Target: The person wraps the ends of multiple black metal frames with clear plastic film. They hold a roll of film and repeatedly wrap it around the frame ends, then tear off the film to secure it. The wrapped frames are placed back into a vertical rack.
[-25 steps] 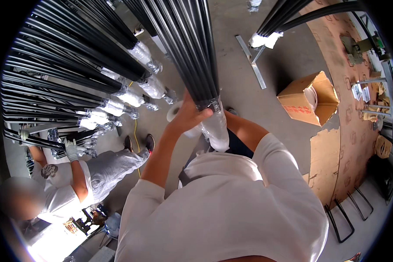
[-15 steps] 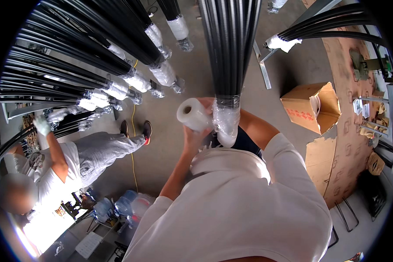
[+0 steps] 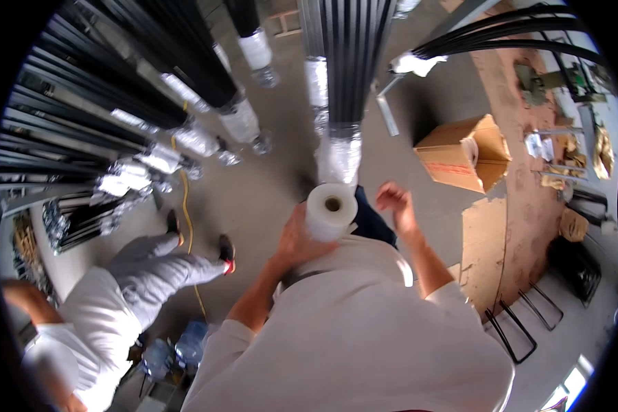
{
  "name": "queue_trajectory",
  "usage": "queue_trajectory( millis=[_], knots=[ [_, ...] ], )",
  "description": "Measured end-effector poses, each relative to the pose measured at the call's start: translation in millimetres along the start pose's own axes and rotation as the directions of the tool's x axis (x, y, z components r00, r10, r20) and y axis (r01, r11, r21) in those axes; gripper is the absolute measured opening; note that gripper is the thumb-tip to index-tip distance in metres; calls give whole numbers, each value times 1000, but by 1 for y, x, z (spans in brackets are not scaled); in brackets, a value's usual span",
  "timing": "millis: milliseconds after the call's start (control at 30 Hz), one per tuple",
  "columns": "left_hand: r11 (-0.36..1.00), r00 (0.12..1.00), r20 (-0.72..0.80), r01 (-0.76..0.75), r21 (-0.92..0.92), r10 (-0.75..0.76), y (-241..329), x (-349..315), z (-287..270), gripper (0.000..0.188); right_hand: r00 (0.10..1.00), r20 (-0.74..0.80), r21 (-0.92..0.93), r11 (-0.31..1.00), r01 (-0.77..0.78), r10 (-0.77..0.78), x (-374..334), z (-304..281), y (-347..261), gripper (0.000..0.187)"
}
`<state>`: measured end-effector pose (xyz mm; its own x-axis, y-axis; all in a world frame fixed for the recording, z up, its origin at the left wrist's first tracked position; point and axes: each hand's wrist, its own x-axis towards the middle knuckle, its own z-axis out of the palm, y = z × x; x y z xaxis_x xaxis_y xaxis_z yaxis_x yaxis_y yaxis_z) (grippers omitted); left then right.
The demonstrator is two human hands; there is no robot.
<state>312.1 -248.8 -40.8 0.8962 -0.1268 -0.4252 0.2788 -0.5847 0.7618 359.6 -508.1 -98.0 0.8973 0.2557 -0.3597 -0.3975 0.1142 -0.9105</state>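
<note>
Nearest, the wearer's white long-bodied shirt (image 3: 350, 329) fills the lower middle of the frame. Just above it, at the centre, is a thick white translucent roll of plastic film (image 3: 326, 223), its hollow core facing up toward the camera. The left hand (image 3: 296, 237) is wrapped round the roll's left and lower side, gripping it. The right hand (image 3: 396, 204) is apart from the roll, to its right, fingers half curled; whether it pinches any film I cannot tell.

Behind the roll, the film-wrapped end (image 3: 340, 156) of a bundle of long black bars (image 3: 353, 62) runs toward the top; the roll hides its lowest part. For good handling, I judge the left grip should be firm yet let the roll turn, with any loose film held taut and flat against the bars.

Farther right sits a brown cardboard box (image 3: 446, 167), its mouth turned rightward, well clear of the right hand. A yellow cable (image 3: 187, 220) crosses the floor at left, a likely trip hazard. A co-worker in white (image 3: 117, 295) is at lower left; rows of wrapped black bars (image 3: 93, 103) crowd the upper left, limiting room there.
</note>
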Motion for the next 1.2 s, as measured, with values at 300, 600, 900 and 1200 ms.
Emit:
queue_trajectory(
  millis=[300,600,900,1200],
  knots=[
    [935,960,159,-171,-312,229,34,13,-17,65,960,225,36,986,165,-169,-20,104,-37,122],
    [884,805,506,-440,160,309,32,51,-35,45,957,-212,-292,947,131,-198,-43,92,-36,82],
    [762,932,-16,-305,-572,361,47,153,32,54,956,-107,-299,926,232,-274,-63,49,-46,79],
    [843,975,-164,-213,-494,150,25,112,41,77,899,-367,-447,893,53,-238,-27,-114,-25,66]
  ],
)
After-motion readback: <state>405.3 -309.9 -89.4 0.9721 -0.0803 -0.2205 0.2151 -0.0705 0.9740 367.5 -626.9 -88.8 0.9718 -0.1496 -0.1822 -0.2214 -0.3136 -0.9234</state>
